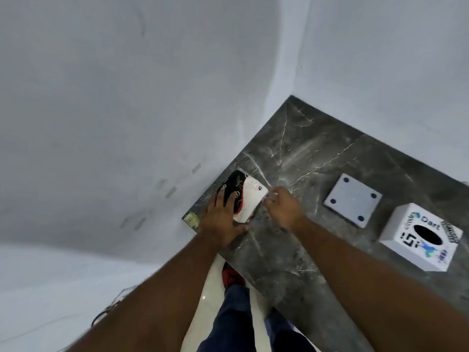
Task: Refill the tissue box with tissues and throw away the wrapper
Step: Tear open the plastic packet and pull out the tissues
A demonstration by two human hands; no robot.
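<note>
Dark stone bench point(317, 174). White tissue box point(421, 237) well right of tissue pack point(245, 199). Left hand point(222, 222) flat, pinning pack. Right hand point(283, 204) pinches wrapper edge. Best: hold firm, tear slowly.

Dark marble countertop point(317, 158), tissue pack point(250, 199), grey plate point(352, 199), tissue box point(406, 224)

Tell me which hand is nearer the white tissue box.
Right. The right hand is at the tissue pack's near corner, closer to the tissue box; the left hand presses the pack's far side.
</note>
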